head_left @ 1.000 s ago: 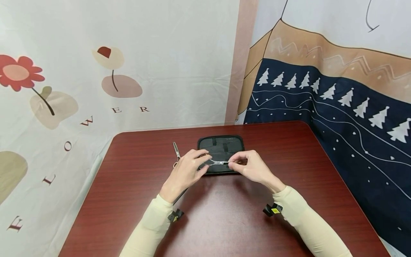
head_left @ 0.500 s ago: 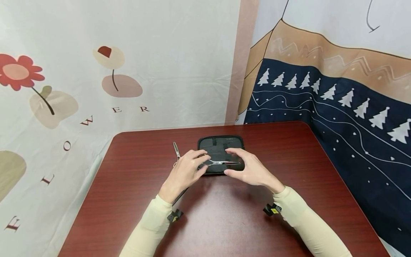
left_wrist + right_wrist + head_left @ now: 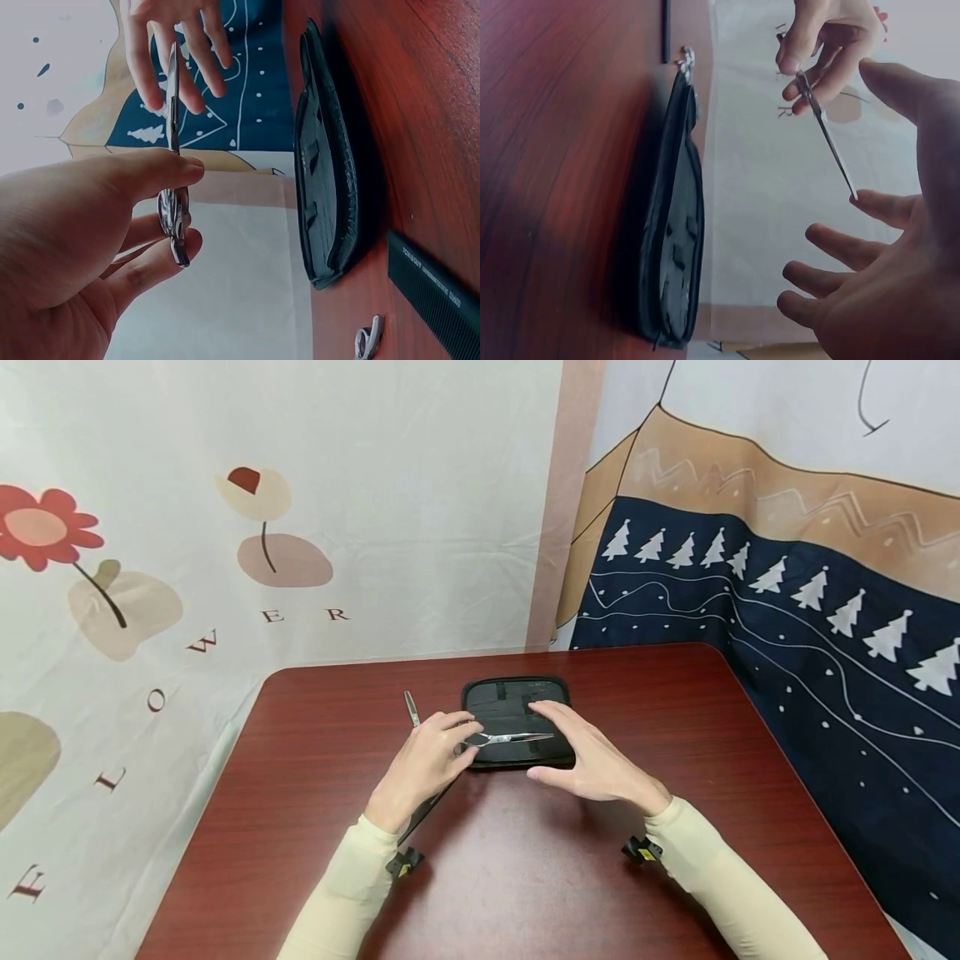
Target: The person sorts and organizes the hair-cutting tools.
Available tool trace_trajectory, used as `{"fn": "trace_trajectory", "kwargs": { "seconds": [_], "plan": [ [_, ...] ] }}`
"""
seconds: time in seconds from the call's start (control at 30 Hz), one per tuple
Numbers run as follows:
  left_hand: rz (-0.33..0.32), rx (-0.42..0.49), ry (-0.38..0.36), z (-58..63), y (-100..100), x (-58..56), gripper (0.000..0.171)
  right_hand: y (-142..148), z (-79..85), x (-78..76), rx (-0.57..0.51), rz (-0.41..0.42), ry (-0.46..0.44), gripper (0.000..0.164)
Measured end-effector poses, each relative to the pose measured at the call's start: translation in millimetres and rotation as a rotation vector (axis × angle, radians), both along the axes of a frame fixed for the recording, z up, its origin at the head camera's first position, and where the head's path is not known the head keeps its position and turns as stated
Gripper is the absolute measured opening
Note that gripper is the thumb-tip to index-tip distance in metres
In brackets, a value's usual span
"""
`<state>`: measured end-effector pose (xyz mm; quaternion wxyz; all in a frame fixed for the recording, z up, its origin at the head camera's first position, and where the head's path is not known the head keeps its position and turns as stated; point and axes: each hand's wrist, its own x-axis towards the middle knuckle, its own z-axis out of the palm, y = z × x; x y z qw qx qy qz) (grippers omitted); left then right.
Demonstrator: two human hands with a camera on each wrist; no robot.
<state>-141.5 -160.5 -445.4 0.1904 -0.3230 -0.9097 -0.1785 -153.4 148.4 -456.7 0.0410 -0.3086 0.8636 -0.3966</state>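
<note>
My left hand [image 3: 422, 766] pinches a pair of silver scissors [image 3: 510, 739] by the finger-ring end between thumb and fingers, blades pointing right. The scissors are held up off the table, overlapping the black zip case [image 3: 517, 706] in the head view. My right hand [image 3: 600, 756] is spread with thumb and fingers apart, near the blade tips and holding nothing. In the right wrist view the blade tip overlaps one fingertip. The case lies unfolded, with small elastic loops inside.
A second pair of scissors, thinning shears [image 3: 411, 708], lies on the red-brown table [image 3: 337, 710] left of the case. A black comb [image 3: 435, 289] is on the table, partly hidden by the left hand in the head view. Printed curtains [image 3: 420, 527] hang behind.
The right hand has let go of the scissors' blades, spread its fingers and drawn slightly back. The left hand has moved a little to the left with the scissors.
</note>
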Motion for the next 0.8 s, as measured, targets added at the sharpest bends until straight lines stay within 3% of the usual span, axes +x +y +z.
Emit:
{"fn": "trace_trajectory", "kwargs": {
  "seconds": [0.23, 0.8],
  "plan": [
    [0.009, 0.005, 0.014, -3.8, -6.3, -1.1, 0.029, 12.5, -10.2, -5.0, 0.039, 0.0, 0.0, 0.093],
    [0.037, 0.038, -0.006, -5.6, -18.0, -3.5, 0.026, 42.0, -31.5, -16.7, 0.177, -0.045, 0.134, 0.096]
  ]
}}
